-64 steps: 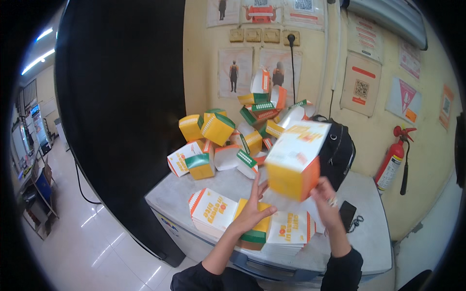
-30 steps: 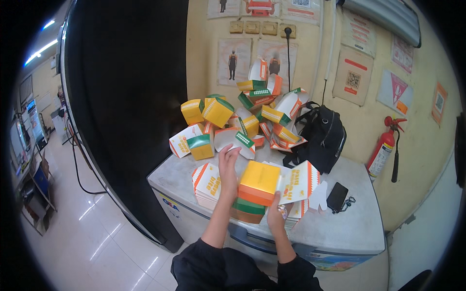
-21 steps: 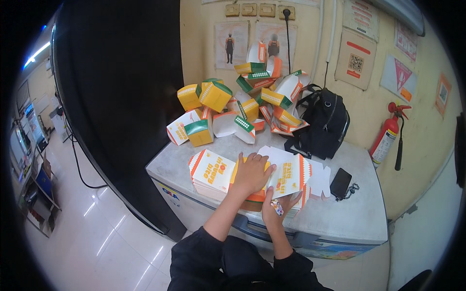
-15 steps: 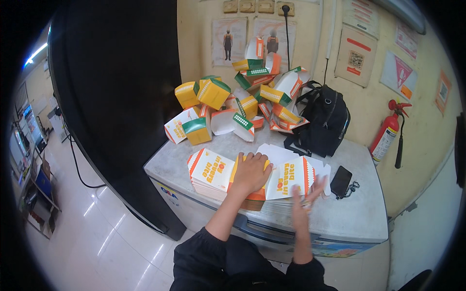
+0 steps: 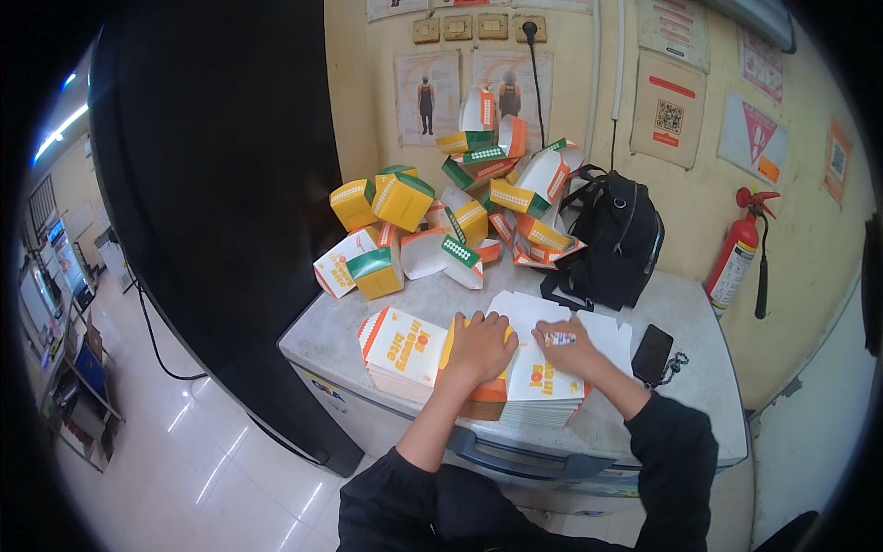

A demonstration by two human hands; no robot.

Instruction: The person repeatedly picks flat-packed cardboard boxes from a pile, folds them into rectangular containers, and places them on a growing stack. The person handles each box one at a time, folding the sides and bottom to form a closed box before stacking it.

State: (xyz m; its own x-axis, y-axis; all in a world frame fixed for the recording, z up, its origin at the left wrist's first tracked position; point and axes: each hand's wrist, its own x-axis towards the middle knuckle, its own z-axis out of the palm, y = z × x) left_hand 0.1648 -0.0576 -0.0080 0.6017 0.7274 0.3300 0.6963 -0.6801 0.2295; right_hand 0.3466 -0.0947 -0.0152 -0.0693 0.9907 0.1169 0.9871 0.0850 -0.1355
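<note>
A stack of flat printed carton blanks (image 5: 402,345), white with a yellow middle and orange edges, lies on a grey-white chest freezer top. My left hand (image 5: 480,348) presses down on the yellow middle, its fingers stretched and slightly spread. At the upper part of the right white panel, my right hand (image 5: 556,342) has its fingers curled in against the card. A small multicoloured band shows across that hand. What its fingers pinch, if anything, is hidden. White unprinted card flaps (image 5: 602,337) stick out behind and beside the right hand.
Folded yellow, green and orange boxes (image 5: 405,201) are heaped at the back against the wall. A black backpack (image 5: 618,239) leans beside them. The phone (image 5: 652,354) with a beaded cord lies at right. A red fire extinguisher (image 5: 733,253) hangs on the wall; a black panel (image 5: 216,212) stands left.
My right hand has moved from the right end of the stack up and inward onto the right panel, its fingers now curled. My left hand stays on the yellow middle. The view has shifted slightly.
</note>
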